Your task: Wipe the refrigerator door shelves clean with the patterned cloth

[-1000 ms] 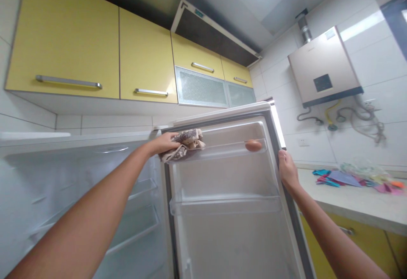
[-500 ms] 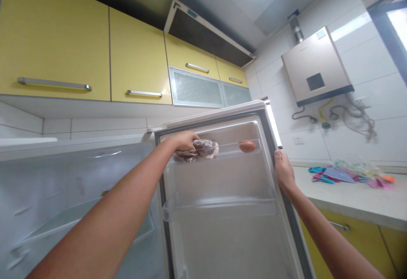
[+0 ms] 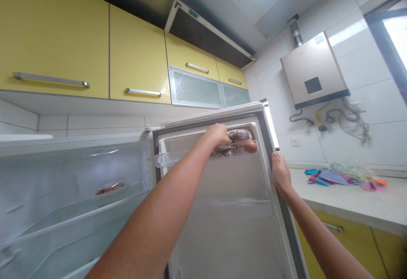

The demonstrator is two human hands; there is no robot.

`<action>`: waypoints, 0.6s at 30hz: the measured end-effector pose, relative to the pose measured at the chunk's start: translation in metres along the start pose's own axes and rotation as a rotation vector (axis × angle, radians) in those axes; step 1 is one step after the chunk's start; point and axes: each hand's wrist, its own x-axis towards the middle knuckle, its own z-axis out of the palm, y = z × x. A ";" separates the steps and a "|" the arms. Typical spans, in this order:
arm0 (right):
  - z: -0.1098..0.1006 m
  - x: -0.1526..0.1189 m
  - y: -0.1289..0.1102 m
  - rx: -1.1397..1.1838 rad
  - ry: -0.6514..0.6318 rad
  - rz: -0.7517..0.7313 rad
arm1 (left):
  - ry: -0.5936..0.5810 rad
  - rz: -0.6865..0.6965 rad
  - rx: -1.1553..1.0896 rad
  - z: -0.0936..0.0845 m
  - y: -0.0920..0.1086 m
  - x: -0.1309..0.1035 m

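Observation:
My left hand (image 3: 218, 135) is closed on a patterned brown-and-white cloth (image 3: 240, 135), pressing it into the top door shelf (image 3: 184, 155) of the open fridge. Part of the cloth shows through the clear front of that shelf. A brown egg (image 3: 250, 146) lies at the shelf's right end, close against the cloth. My right hand (image 3: 281, 169) grips the outer edge of the fridge door (image 3: 222, 185), thumb on the inner side; its other fingers are mostly hidden behind the edge.
Inside the fridge at left, a packed item (image 3: 110, 188) rests on a glass shelf (image 3: 85, 205). Yellow cabinets (image 3: 136, 54) hang above. At right, colourful cloths (image 3: 337, 177) and a plastic bag (image 3: 351, 168) lie on the counter (image 3: 356, 202); a water heater (image 3: 314, 71) is on the wall.
My left hand has moved the cloth rightward along the top door shelf, up to the egg. The packed item in the fridge is now more exposed. My right hand stays on the door edge.

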 end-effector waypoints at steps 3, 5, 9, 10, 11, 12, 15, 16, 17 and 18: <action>0.000 -0.001 -0.001 -0.007 -0.007 0.001 | 0.035 -0.016 -0.023 0.004 0.012 0.006; -0.001 -0.001 -0.002 -0.011 -0.013 0.000 | 0.042 -0.030 -0.035 0.006 0.017 0.008; -0.003 -0.002 -0.005 -0.025 -0.014 -0.001 | 0.020 -0.081 -0.046 0.005 0.014 0.006; -0.003 -0.002 -0.005 -0.029 -0.011 -0.003 | 0.008 -0.101 -0.045 0.004 0.011 0.005; -0.004 -0.003 -0.006 -0.032 -0.009 -0.005 | -0.004 -0.125 -0.042 0.003 0.007 0.003; -0.005 -0.003 -0.006 -0.034 -0.008 -0.007 | -0.015 -0.151 -0.037 0.002 0.003 0.000; -0.007 -0.003 -0.007 -0.036 -0.010 -0.011 | -0.034 -0.237 -0.008 0.001 -0.012 -0.010; -0.007 -0.003 -0.007 -0.035 -0.010 -0.012 | -0.035 -0.269 0.006 0.001 -0.019 -0.013; -0.007 -0.003 -0.008 -0.035 -0.010 -0.011 | -0.034 -0.301 0.020 0.001 -0.026 -0.017; -0.007 -0.002 -0.007 -0.034 -0.010 -0.011 | -0.033 -0.333 0.036 0.002 -0.035 -0.022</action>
